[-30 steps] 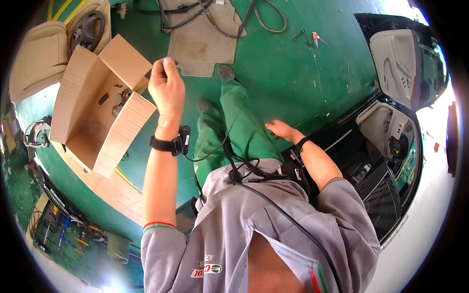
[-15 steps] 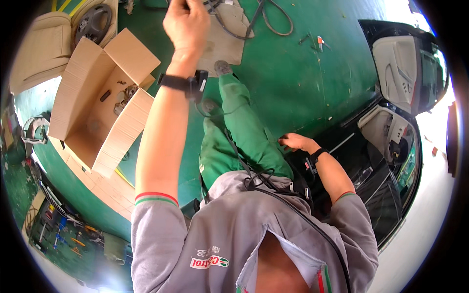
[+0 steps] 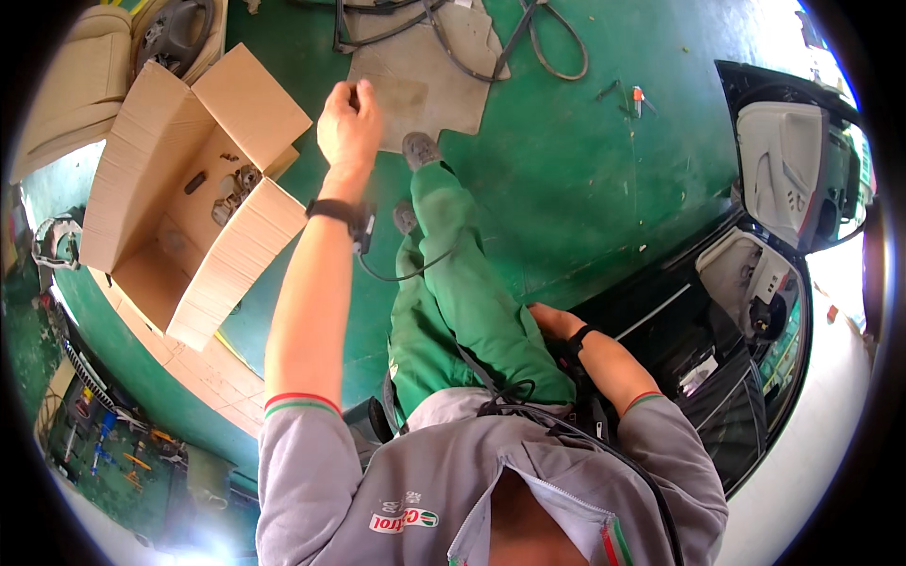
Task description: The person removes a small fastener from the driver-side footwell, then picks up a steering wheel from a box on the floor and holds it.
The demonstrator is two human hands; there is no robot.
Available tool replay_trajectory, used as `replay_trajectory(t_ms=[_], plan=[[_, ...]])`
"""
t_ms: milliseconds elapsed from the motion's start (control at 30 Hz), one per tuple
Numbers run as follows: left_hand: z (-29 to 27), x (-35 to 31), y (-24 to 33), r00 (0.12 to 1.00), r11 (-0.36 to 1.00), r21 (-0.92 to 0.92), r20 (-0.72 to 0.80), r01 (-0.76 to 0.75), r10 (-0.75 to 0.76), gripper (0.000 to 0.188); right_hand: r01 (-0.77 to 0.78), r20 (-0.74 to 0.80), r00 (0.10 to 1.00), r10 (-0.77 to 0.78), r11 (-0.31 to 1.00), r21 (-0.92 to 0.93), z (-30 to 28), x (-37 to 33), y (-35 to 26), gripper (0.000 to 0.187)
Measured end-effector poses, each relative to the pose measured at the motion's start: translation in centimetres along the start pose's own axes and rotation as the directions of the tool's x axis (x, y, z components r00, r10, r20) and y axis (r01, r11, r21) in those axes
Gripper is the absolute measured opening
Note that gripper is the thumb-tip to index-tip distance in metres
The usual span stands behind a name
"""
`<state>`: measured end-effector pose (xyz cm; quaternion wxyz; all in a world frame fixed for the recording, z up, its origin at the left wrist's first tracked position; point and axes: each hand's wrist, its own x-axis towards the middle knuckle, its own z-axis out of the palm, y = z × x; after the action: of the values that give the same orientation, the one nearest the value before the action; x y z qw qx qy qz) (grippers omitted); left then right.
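Note:
My left hand [image 3: 350, 134] is stretched out ahead, past the right flap of an open cardboard box [image 3: 142, 156]. Its fingers are curled closed with the thumb against them; whether something small is pinched there I cannot make out. Inside the box lie metal parts [image 3: 231, 196] and a small dark piece [image 3: 195, 182]. Low beside my right thigh, my right hand [image 3: 555, 323] is nearest to the green trousers [image 3: 491, 311] and the black car door sill area. Its fingertips are hidden behind the leg. Each wrist wears a black band, and a thin cable hangs from the left one.
A beige mat [image 3: 415, 90] with black rubber hoses [image 3: 566, 71] lies ahead on the green floor. An orange-topped item [image 3: 638, 99] stands farther right. On the right is a car with an open door [image 3: 783, 156]. A steering wheel [image 3: 175, 36] and hand tools [image 3: 104, 439] are at left.
My left hand has come back toward me from the mat's far side. My right hand has drawn nearer my thigh, its fingers now mostly hidden. The view has shifted slightly.

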<state>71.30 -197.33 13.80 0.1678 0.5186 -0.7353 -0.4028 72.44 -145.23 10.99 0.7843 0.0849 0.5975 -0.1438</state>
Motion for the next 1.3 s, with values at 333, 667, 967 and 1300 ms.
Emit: replay_trajectory(t_ms=[333,667,967,1300], plan=[[-3.2,-16.3,-4.0,-0.073,0.791,0.261,0.931,-0.554,-0.358,0.069,-0.336,-0.515,0.852,0.093,0.853,-0.4,-1.8,6.1,1.2,0.069],[-2.5,-17.2,-13.3,0.621,0.682,0.689,0.653,-0.247,-0.434,0.066,0.455,-0.063,0.836,-0.545,0.754,-0.474,-1.7,9.2,7.4,0.019],[3.8,-19.3,-26.7,0.361,0.873,0.464,0.848,-0.149,-0.388,0.044,0.078,-0.473,0.855,-0.212,0.955,-0.286,-8.5,9.5,-8.8,0.046],[3.4,-10.0,-13.4,0.848,0.928,0.373,0.488,0.011,-0.206,0.044,0.0,-0.443,0.87,-0.215,0.9,-0.436,-7.7,9.7,-9.4,0.055]])
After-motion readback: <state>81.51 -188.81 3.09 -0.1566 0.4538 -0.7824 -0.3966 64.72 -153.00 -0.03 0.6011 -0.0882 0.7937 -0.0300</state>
